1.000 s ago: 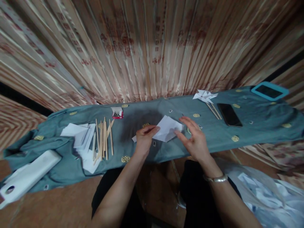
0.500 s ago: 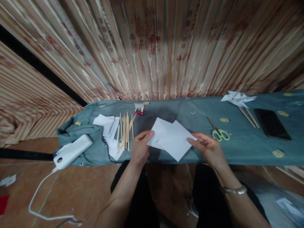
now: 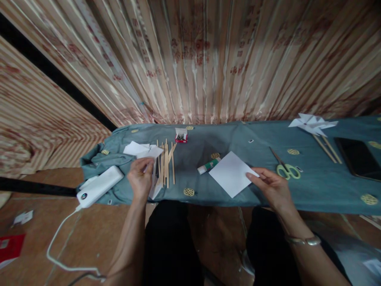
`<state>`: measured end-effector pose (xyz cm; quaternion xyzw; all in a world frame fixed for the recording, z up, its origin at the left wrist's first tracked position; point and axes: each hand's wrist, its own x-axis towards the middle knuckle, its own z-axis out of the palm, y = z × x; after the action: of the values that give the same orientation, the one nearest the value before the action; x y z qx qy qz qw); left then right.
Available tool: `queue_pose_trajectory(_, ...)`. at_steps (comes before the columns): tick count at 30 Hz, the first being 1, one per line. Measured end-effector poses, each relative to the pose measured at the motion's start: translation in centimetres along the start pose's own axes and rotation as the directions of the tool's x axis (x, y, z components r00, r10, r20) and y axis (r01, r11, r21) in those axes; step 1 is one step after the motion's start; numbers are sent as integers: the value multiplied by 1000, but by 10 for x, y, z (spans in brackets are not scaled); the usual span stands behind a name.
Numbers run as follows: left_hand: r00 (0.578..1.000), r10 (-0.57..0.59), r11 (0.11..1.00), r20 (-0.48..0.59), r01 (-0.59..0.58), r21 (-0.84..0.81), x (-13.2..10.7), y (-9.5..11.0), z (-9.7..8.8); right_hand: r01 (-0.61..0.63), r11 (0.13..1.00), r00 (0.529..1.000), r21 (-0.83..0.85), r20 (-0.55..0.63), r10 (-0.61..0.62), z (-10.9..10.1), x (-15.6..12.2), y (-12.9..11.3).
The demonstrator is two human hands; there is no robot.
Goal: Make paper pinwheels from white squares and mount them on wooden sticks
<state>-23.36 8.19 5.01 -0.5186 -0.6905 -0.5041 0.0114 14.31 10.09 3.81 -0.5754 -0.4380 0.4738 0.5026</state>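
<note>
My left hand (image 3: pixel 141 178) rests on the stack of white paper sheets (image 3: pixel 139 149) at the left of the table, its fingers curled over a sheet's edge beside the wooden sticks (image 3: pixel 166 162). My right hand (image 3: pixel 272 188) pinches the right corner of a single white paper square (image 3: pixel 231 173) lying flat on the blue-grey cloth (image 3: pixel 226 137). A glue stick (image 3: pixel 208 167) lies just left of that square. Green-handled scissors (image 3: pixel 284 167) lie just right of my right hand.
A small red box of pins (image 3: pixel 181 136) sits near the table's back edge. A white power bank (image 3: pixel 99 186) with a cable lies at the left end. Paper pinwheels (image 3: pixel 312 123) on sticks and a black phone (image 3: pixel 358 157) lie at the right. A patterned curtain hangs behind.
My left hand let go of the paper in front of me and moved left to the paper stack. One square now lies flat under my right hand, and a glue stick shows.
</note>
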Motion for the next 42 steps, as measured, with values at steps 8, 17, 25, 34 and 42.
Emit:
queue_pose_trajectory(8, 983, 80, 989, 166, -99, 112, -26, -27, 8, 12, 999, 1000, -50, 25, -10, -2, -1, 0)
queue_pose_trajectory(17, 988, 75, 986, 135, -94, 135, -15, -33, 8, -17, 998, 1000, -55, 9, 17, 0, -1, -3)
queue_pose_trajectory(25, 996, -89, 996, 12, 90, -13, -8, -27, 15, 17, 997, 1000, -79, 19, -15, 0, -1, 3)
queue_pose_trajectory(34, 992, -118, 989, -39, 114, -97, -5, -28, 21, 17, 994, 998, -105, 60, -11, 2, 1, 5)
queue_pose_trajectory(42, 999, -36, 986, -7, 37, 164, -8, -39, 4, 29, 994, 998, -108, 59, -23, 6, 1, 3)
